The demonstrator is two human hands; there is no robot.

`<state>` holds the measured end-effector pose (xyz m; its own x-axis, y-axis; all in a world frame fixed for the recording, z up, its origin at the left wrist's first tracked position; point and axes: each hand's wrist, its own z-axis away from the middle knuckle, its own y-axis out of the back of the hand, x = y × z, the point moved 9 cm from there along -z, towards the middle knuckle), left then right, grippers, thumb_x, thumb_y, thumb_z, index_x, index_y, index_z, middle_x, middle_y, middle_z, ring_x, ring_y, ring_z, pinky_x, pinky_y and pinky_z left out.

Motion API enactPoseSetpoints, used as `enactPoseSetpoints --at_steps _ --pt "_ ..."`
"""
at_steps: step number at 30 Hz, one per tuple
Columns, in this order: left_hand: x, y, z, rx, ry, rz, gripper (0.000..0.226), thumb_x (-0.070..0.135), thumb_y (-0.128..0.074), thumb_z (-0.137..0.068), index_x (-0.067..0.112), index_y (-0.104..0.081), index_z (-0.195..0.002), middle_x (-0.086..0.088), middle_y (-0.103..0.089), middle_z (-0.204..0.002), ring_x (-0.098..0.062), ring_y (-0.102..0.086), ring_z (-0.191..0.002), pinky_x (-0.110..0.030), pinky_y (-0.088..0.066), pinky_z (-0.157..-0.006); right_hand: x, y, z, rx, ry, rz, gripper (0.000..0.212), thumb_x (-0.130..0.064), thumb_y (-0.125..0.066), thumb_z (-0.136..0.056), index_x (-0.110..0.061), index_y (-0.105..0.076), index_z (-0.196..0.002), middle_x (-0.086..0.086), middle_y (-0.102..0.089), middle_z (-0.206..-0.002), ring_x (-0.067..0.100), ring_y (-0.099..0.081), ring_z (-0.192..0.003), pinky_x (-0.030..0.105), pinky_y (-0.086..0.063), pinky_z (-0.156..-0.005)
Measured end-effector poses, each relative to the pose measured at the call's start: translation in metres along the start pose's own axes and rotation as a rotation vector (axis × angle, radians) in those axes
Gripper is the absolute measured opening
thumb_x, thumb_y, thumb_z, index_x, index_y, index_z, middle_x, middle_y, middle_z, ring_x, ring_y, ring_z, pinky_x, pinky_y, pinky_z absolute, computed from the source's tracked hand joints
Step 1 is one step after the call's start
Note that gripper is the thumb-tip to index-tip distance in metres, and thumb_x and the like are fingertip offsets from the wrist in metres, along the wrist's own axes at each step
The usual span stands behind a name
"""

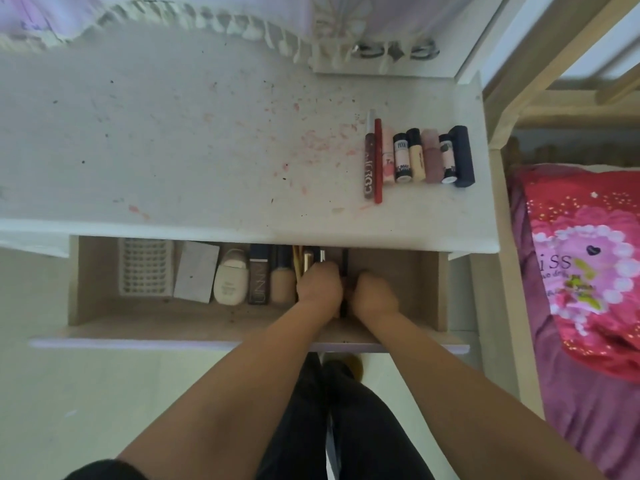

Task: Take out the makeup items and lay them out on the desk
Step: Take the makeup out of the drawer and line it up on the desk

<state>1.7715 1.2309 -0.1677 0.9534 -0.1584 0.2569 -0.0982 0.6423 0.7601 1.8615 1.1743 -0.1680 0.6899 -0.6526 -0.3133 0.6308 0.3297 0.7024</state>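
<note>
Both my hands reach into the open drawer (394,282) under the white desk (207,150). My left hand (320,287) curls over several slim tubes and pencils in the drawer's middle. My right hand (374,294) is curled beside it, with a thin black pencil (345,271) standing between the two hands; which hand holds it I cannot tell. Left of my hands lie a foundation bottle (281,284), a dark tube (259,282), a white bottle (231,280) and a grey box (195,271). A row of several makeup items (420,155) lies on the desk's right side.
A white lattice basket (145,266) sits at the drawer's left end. The desk top is stained with pink and dark marks. A fringed cloth (207,19) hangs along the back. A bed with a pink pillow (588,258) stands to the right.
</note>
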Motion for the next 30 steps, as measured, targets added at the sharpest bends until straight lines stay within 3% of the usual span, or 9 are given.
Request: enactPoseSetpoints --at_steps 5,12,15,17,19,21,24,27,30 --pt "-0.009 0.002 0.004 -0.061 0.052 0.155 0.022 0.019 -0.046 -0.097 0.004 -0.060 -0.106 -0.016 -0.062 -0.112 -0.031 -0.059 -0.104 -0.040 -0.049 -0.082 -0.010 0.000 0.002 0.055 0.016 0.058 0.021 -0.022 -0.042 -0.098 -0.008 -0.054 -0.108 0.012 -0.062 -0.107 0.028 -0.062 -0.094 0.031 -0.041 -0.065" --pt "-0.020 0.023 0.027 -0.193 -0.085 0.140 0.018 0.028 -0.045 -0.097 0.014 -0.054 -0.104 0.000 -0.056 -0.088 -0.015 -0.053 -0.076 -0.029 -0.044 -0.069 -0.021 0.022 0.007 0.042 0.116 0.310 0.024 -0.012 -0.043 -0.095 -0.010 -0.058 -0.114 0.011 -0.065 -0.110 0.028 -0.063 -0.099 0.034 -0.049 -0.073" --pt "-0.017 0.048 0.049 -0.267 -0.206 0.146 0.012 0.030 -0.048 -0.096 0.021 -0.054 -0.100 0.009 -0.052 -0.080 -0.006 -0.052 -0.072 -0.021 -0.042 -0.066 -0.021 0.043 0.026 -0.052 0.218 0.403 0.020 -0.017 -0.049 -0.092 -0.015 -0.059 -0.110 0.009 -0.063 -0.106 0.026 -0.062 -0.093 0.033 -0.048 -0.071" --pt "-0.010 0.079 0.064 -0.258 -0.309 0.182 0.011 0.031 -0.050 -0.095 0.031 -0.050 -0.084 0.014 -0.053 -0.078 0.000 -0.052 -0.070 -0.014 -0.038 -0.061 -0.019 0.060 0.043 -0.130 0.280 0.325 0.014 -0.025 -0.055 -0.090 -0.021 -0.059 -0.102 0.003 -0.057 -0.103 0.020 -0.059 -0.087 0.030 -0.050 -0.072" --pt "-0.003 0.126 0.071 -0.156 -0.353 0.308 0.013 0.030 -0.050 -0.095 0.035 -0.048 -0.083 0.016 -0.053 -0.078 0.005 -0.052 -0.067 -0.010 -0.037 -0.055 -0.024 0.091 0.059 -0.136 0.327 0.108 0.006 -0.029 -0.060 -0.087 -0.032 -0.055 -0.087 -0.007 -0.057 -0.094 0.007 -0.057 -0.078 0.017 -0.048 -0.063" --pt "0.002 0.174 0.062 -0.006 -0.347 0.433 0.005 0.028 -0.048 -0.096 0.028 -0.053 -0.096 0.012 -0.057 -0.083 0.001 -0.056 -0.071 -0.012 -0.040 -0.057 -0.039 0.131 0.062 -0.072 0.333 -0.149 0.017 -0.030 -0.062 -0.087 -0.037 -0.050 -0.080 -0.014 -0.058 -0.084 0.000 -0.058 -0.070 0.009 -0.045 -0.048" --pt "0.018 0.221 0.029 0.137 -0.315 0.469 0.009 0.027 -0.049 -0.096 0.021 -0.054 -0.101 0.007 -0.059 -0.083 -0.006 -0.058 -0.070 -0.016 -0.044 -0.054 -0.074 0.186 0.042 0.176 0.354 -0.304 0.017 -0.029 -0.060 -0.089 -0.034 -0.048 -0.100 -0.016 -0.053 -0.080 -0.001 -0.055 -0.068 0.007 -0.039 -0.050" --pt "0.039 0.234 -0.011 0.174 -0.286 0.426 0.016 0.028 -0.052 -0.095 0.015 -0.058 -0.100 0.003 -0.061 -0.081 -0.009 -0.058 -0.066 -0.018 -0.042 -0.052 -0.111 0.207 0.014 0.325 0.323 -0.245 0.033 -0.021 -0.055 -0.091 -0.018 -0.042 -0.122 -0.007 -0.055 -0.079 0.009 -0.057 -0.069 0.020 -0.042 -0.056" --pt "0.054 0.227 -0.041 0.161 -0.251 0.404 0.015 0.026 -0.055 -0.092 0.012 -0.056 -0.096 -0.006 -0.063 -0.084 -0.017 -0.060 -0.064 -0.025 -0.049 -0.053 -0.127 0.203 -0.008 0.399 0.230 -0.052 0.031 -0.023 -0.047 -0.095 -0.009 -0.040 -0.121 0.009 -0.063 -0.098 0.029 -0.063 -0.087 0.036 -0.046 -0.065"
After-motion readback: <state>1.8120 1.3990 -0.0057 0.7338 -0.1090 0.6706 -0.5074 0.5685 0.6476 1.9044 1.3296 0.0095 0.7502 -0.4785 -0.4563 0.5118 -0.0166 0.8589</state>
